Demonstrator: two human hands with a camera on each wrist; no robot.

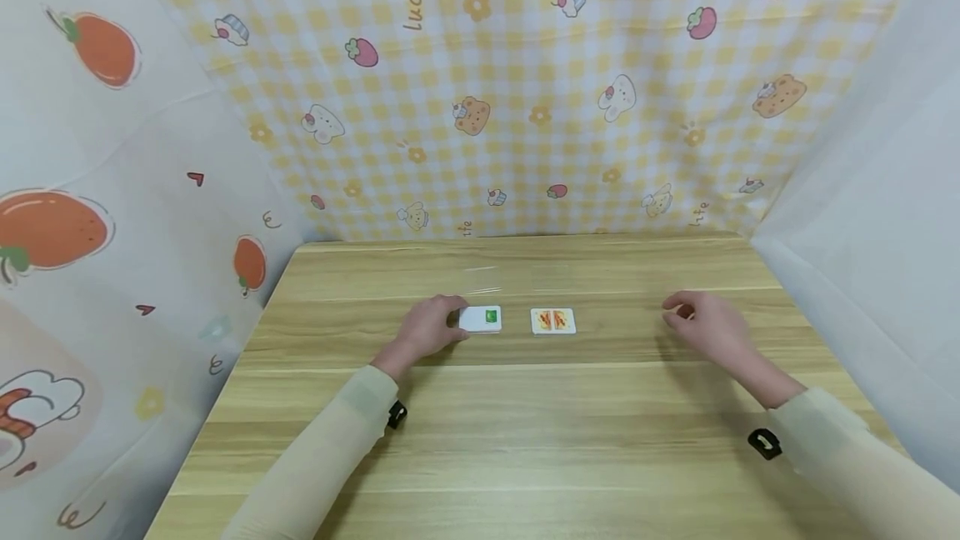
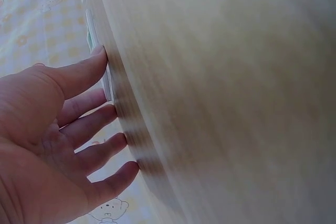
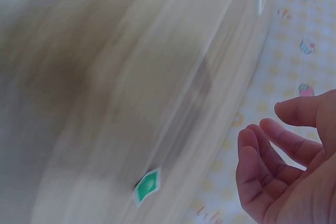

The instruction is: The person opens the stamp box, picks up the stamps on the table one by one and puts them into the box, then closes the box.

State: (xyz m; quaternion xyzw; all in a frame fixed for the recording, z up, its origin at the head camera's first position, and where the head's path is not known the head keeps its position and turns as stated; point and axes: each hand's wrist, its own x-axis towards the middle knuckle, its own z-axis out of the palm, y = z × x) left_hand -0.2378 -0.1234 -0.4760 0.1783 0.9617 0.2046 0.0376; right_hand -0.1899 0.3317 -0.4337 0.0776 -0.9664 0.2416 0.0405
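My left hand [image 1: 431,325] grips the left end of a white card [image 1: 477,320] with a small green picture. Its thumb lies on the near edge and fingers on the far edge, and a thick edge suggests cards stacked beneath. Just right of it lies a card with orange and red food pictures [image 1: 552,321]. Farther right, my right hand [image 1: 708,327] is raised over the table, fingers loosely curled and holding nothing. A green card [image 3: 147,186] with a white border shows in the right wrist view; I cannot pick it out in the head view.
Everything lies on a wood-grain table [image 1: 525,440]. Behind its far edge hangs a yellow checked curtain [image 1: 517,148], with white cloth [image 1: 862,148] along the right and a fruit-printed cloth [image 1: 172,232] along the left. Dark wrist straps [image 1: 765,443] show below the sleeves.
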